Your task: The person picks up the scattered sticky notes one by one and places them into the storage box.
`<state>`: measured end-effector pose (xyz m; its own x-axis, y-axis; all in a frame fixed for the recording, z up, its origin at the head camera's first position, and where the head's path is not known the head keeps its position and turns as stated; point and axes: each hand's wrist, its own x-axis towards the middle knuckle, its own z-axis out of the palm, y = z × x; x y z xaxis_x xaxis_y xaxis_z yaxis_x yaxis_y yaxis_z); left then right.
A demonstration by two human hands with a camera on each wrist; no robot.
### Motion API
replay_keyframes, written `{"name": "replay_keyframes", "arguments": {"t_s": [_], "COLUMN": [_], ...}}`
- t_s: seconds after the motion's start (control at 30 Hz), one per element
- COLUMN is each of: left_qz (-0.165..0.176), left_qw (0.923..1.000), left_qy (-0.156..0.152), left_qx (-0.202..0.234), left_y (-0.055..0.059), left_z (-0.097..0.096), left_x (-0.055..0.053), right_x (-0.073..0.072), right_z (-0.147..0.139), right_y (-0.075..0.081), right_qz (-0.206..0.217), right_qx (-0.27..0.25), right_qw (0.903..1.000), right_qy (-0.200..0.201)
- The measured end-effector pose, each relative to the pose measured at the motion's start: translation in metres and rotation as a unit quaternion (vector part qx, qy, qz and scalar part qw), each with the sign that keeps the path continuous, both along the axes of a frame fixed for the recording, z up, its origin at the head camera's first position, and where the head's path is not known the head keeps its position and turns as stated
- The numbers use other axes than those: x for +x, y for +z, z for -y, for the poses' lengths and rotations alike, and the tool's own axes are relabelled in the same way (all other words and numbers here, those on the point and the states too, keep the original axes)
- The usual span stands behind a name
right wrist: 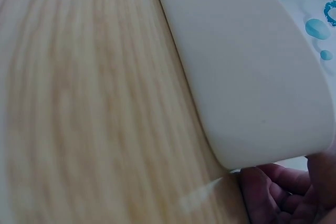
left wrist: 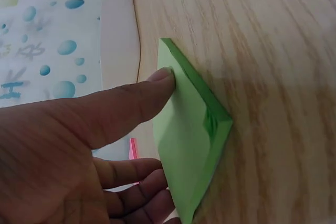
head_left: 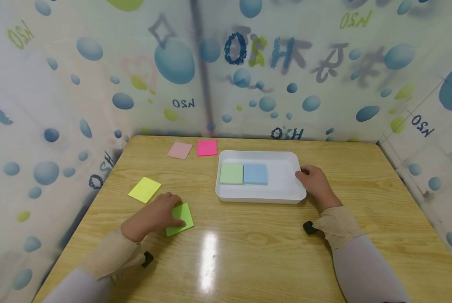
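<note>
My left hand (head_left: 154, 215) pinches a bright green sticky note pad (head_left: 186, 213) at the table's left. In the left wrist view the thumb lies on the pad's broad face and the other fingers are at its far edge, partly hidden. With the thumb over its rim and fingers curled below, my right hand (head_left: 317, 185) grips the right end of a white tray (head_left: 284, 179). Inside the tray, a pale green sticky note pad (head_left: 231, 174) and a blue one (head_left: 255, 174) lie side by side at the left.
A yellow sticky note pad (head_left: 144, 190) lies beyond my left hand. Farther back are a pale pink pad (head_left: 180, 150) and a hot pink pad (head_left: 207, 148), left of the tray. A patterned curtain (head_left: 248, 109) stands behind the wooden table (head_left: 256, 252).
</note>
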<state>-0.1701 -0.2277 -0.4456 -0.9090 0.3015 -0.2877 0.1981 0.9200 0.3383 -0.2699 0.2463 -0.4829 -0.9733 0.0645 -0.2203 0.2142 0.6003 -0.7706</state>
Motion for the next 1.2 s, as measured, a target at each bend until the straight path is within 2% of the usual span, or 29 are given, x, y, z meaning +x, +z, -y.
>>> {"name": "replay_keyframes", "arguments": {"t_s": [0.4, 0.67, 0.9, 1.03, 1.2], "left_qz": [0.015, 0.025, 0.012, 0.01, 0.007], "left_qw": [0.9998, 0.9996, 0.9997, 0.9997, 0.9997], "left_qy": [-0.007, 0.002, -0.011, -0.004, -0.012], "left_qx": [0.015, 0.015, 0.019, 0.023, 0.021], "left_y": [0.0068, 0.0038, 0.0051, 0.0054, 0.0039], "left_z": [-0.0027, -0.0031, -0.0045, -0.0056, -0.0066], "left_x": [-0.0051, -0.0051, -0.0057, -0.0069, -0.0102], "right_x": [-0.0026, -0.0005, 0.0013, 0.0006, 0.0001], "right_z": [0.0, -0.0016, -0.0024, -0.0026, -0.0025], "right_y": [0.0012, 0.0017, 0.0006, -0.0001, 0.0003], "right_qz": [0.0, -0.009, -0.006, -0.005, -0.007], "right_qx": [0.003, 0.002, -0.003, -0.001, -0.009], "right_qw": [1.0, 0.9999, 0.9999, 0.9999, 0.9999], "right_qy": [0.006, 0.009, 0.012, 0.01, 0.011]}}
